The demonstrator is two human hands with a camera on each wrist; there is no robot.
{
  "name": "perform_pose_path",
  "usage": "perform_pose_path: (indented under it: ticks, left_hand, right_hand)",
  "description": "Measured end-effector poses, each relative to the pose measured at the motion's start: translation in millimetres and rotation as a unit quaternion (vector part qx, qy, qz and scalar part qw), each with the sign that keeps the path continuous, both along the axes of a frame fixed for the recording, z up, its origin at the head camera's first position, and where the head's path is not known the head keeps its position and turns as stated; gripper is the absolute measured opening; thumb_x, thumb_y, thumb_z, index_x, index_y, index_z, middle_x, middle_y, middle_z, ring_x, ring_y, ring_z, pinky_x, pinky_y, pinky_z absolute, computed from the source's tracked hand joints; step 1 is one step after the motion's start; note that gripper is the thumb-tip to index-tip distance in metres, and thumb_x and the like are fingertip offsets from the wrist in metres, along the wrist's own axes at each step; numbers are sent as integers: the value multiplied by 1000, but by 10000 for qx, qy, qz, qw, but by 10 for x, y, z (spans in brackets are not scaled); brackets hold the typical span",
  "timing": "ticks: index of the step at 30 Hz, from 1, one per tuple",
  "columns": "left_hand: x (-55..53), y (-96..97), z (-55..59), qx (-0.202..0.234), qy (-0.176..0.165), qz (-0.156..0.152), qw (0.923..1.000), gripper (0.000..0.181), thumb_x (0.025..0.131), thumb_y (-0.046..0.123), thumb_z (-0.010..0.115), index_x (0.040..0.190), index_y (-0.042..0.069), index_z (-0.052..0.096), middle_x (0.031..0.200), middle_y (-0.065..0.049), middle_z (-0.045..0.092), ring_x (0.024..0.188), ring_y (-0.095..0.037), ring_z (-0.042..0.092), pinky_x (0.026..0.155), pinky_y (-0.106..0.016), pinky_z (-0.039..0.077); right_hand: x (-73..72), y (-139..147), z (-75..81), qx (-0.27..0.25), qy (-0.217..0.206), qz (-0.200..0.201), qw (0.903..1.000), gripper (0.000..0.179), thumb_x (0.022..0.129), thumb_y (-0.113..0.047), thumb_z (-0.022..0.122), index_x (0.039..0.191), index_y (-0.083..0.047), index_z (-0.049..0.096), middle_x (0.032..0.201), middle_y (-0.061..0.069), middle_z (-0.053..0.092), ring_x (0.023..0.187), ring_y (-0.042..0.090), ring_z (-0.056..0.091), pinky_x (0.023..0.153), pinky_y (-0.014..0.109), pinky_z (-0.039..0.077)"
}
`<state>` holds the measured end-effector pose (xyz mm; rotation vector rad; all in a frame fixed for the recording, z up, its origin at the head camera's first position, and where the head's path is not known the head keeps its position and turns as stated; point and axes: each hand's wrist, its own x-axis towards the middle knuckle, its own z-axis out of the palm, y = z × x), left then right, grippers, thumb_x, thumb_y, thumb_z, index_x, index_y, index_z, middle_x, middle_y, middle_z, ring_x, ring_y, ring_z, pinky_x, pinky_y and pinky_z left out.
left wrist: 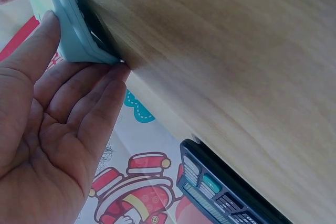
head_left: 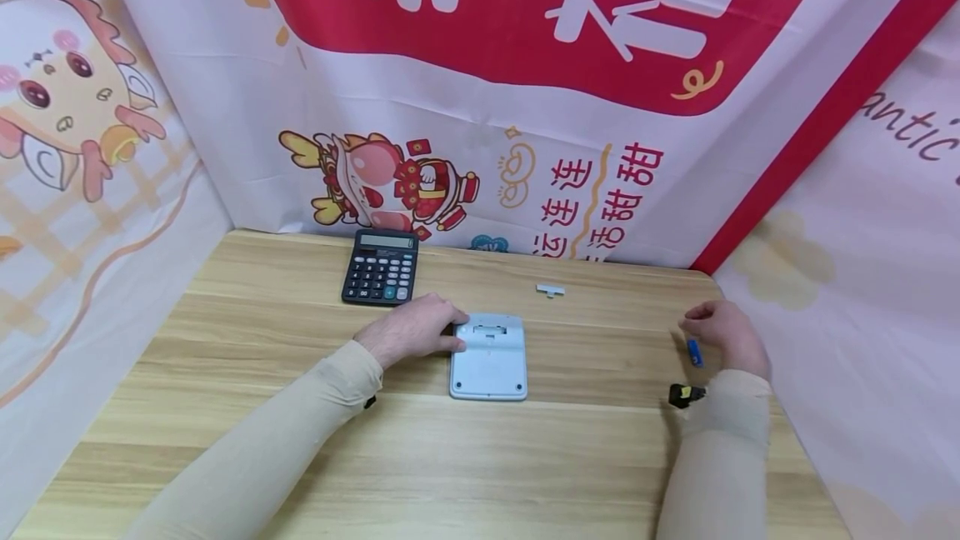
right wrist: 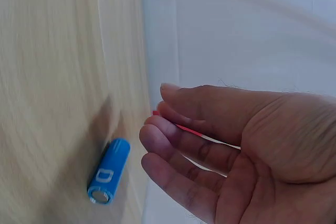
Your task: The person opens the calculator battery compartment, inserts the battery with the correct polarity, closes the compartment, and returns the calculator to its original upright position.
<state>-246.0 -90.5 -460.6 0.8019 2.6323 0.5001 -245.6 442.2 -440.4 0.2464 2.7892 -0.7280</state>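
Note:
A light blue calculator [head_left: 489,367] lies face down on the table, its battery compartment [head_left: 490,330] uncovered. My left hand [head_left: 412,330] holds it by the left edge near the top corner; the left wrist view shows the thumb on its back and the fingers [left wrist: 79,95] along its side. Over at the right, my right hand [head_left: 727,336] hovers beside a blue battery [head_left: 695,352] that lies on the wood. In the right wrist view its fingers [right wrist: 178,182] are loosely bent with nothing seen between them, apart from the battery [right wrist: 109,171].
A black calculator [head_left: 380,267] stands face up at the back left of the wooden table [head_left: 420,465]. Behind the light blue calculator lies a small pale battery cover [head_left: 551,290]. Printed cloth [head_left: 480,148] hangs along the back and sides.

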Motion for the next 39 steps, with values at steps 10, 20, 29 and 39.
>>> perform_pose_path:
  ticks: [10, 20, 29, 39]
  left_hand:
    - [8, -1, 4, -3, -14, 60, 10000, 52, 112, 34, 83, 157, 9, 75, 160, -13, 77, 148, -31, 75, 130, -52, 59]
    - [6, -2, 6, -20, 34, 29, 10000, 51, 112, 34, 84, 156, 9, 76, 158, -13, 78, 145, -30, 76, 129, -52, 60]
    - [5, 2, 2, -8, -46, 58, 10000, 51, 112, 34, 84, 156, 10, 75, 159, -12, 77, 147, -30, 75, 131, -52, 58]
    - [4, -3, 0, 12, -40, 42, 10000, 50, 111, 33, 85, 155, 11, 77, 155, -11, 80, 134, -24, 77, 128, -51, 61]
  right_hand:
    - [31, 133, -53, -135, -157, -94, 9997, 39, 112, -18, 77, 132, 16, 71, 113, 27, 81, 112, 40, 71, 90, 39, 53]
    - [47, 158, -118, -325, -736, -459, 9957, 31, 114, -21, 77, 124, 8, 75, 107, 16, 79, 108, 34, 66, 101, 56, 56]
    - [33, 179, -152, -415, -800, -580, 9942, 28, 115, -21, 75, 117, 7, 79, 100, 13, 83, 97, 27, 71, 93, 46, 59]
    - [-124, 339, -353, -297, 100, 146, 9994, 25, 100, -30, 86, 101, -5, 87, 84, 2, 81, 83, 21, 67, 78, 33, 53]
